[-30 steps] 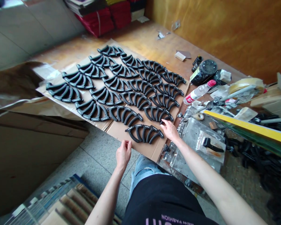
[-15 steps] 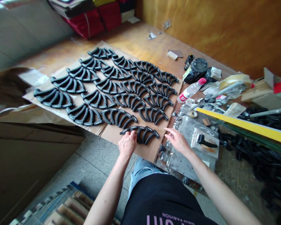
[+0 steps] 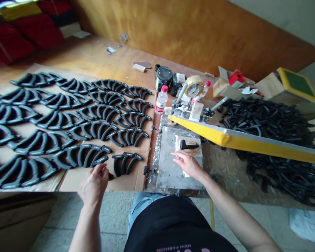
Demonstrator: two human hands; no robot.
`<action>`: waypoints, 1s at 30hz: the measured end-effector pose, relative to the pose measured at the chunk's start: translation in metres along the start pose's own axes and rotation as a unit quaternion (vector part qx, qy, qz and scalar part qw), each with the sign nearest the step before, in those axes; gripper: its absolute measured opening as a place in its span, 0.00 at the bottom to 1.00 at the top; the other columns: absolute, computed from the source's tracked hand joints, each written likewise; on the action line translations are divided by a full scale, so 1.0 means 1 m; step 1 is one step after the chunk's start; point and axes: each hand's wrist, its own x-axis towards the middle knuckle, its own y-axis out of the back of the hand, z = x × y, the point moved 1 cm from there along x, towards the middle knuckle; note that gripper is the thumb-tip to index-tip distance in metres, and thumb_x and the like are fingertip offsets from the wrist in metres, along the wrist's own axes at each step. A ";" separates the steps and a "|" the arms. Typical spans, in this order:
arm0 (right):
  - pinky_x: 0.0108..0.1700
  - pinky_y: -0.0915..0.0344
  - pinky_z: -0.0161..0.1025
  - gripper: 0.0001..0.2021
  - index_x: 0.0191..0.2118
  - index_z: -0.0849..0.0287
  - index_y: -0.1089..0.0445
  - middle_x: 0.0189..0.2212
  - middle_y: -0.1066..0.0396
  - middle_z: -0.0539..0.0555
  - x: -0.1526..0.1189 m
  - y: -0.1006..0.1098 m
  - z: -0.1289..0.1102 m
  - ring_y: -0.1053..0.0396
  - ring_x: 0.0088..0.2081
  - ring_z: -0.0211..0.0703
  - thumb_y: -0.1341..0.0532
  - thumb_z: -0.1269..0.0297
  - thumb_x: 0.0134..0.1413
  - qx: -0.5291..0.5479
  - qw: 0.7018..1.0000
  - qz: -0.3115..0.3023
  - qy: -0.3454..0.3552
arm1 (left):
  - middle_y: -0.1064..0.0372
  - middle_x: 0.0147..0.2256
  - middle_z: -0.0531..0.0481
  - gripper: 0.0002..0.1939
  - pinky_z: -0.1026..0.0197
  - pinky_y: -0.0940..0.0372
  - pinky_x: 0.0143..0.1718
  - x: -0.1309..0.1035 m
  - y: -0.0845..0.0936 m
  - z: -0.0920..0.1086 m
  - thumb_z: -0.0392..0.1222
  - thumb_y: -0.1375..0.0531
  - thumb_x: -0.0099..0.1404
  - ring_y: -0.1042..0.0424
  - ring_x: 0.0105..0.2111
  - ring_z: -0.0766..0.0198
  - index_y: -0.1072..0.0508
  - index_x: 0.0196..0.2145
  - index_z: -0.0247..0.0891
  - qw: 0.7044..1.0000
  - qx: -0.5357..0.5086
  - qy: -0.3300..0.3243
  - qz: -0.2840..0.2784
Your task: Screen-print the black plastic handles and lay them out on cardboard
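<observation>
My left hand is closed on a black curved handle-like piece at the front of the cardboard. Just to its right lies a short group of the same pieces. Fanned rows of glossy black pieces cover the cardboard behind and to the left. My right hand is above the grey plate of a screen-printing stand, fingers stretched out and apart, holding nothing. A single black piece rests in a holder on that plate, just beyond my fingers.
A yellow-edged printing frame is tilted up over the plate's right side. Behind stand a bottle with a red cap, black jars and a tape roll. A large heap of black pieces lies on the right.
The view has swung to the right. My right hand has moved from beside the cardboard to over the grey plate. My left hand stays at the front row of pieces.
</observation>
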 end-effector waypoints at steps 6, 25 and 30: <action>0.44 0.31 0.41 0.12 0.46 0.56 0.25 0.42 0.23 0.56 -0.021 0.049 0.058 0.27 0.42 0.45 0.42 0.66 0.59 0.026 0.997 0.050 -0.053 | 0.28 0.40 0.50 0.14 0.64 0.43 0.27 -0.030 0.011 0.045 0.49 0.47 0.67 0.32 0.28 0.65 0.24 0.44 0.44 0.991 -0.049 -0.122 0.033; 0.39 0.32 0.37 0.07 0.38 0.56 0.29 0.35 0.25 0.51 -0.047 0.023 0.074 0.28 0.37 0.41 0.42 0.74 0.57 0.014 0.991 0.121 0.052 | 0.28 0.38 0.46 0.12 0.61 0.34 0.40 -0.145 -0.048 0.160 0.46 0.46 0.69 0.27 0.40 0.59 0.30 0.44 0.39 0.946 -0.034 -0.323 0.019; 0.54 0.34 0.44 0.17 0.45 0.57 0.24 0.47 0.24 0.54 -0.032 0.001 0.042 0.29 0.47 0.44 0.47 0.78 0.60 -0.049 0.965 0.159 0.204 | 0.28 0.37 0.47 0.12 0.61 0.35 0.37 -0.143 -0.049 0.159 0.45 0.47 0.70 0.27 0.38 0.59 0.28 0.44 0.39 0.937 -0.022 -0.348 0.028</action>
